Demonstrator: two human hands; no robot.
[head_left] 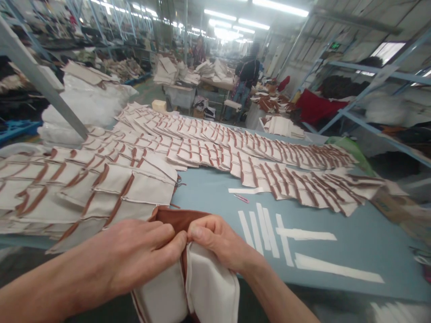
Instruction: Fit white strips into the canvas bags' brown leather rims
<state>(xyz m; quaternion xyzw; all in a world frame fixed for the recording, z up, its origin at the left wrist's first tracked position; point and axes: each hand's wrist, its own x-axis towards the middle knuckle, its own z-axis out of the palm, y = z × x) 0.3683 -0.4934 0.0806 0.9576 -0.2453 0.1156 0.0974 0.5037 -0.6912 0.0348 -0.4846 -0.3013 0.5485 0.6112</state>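
Near the table's front edge, both hands pinch the top of a sewn fabric piece, off-white panels with brown seam strips and a brown inner face. My left hand is closed on it at the seam, thumb and fingers pressed together. Right beside it, my right hand grips the same edge with thumb and bent fingers. The thumbs nearly meet. The lower part of the piece hangs below the hands. Just left of it lies a heap of similar sewn panels, overlapping in rows.
White strips lie on the blue table, with a small pink tool near them. Long rows of panels run across the back. A metal post slants at left; shelving stands right. A person stands farther off.
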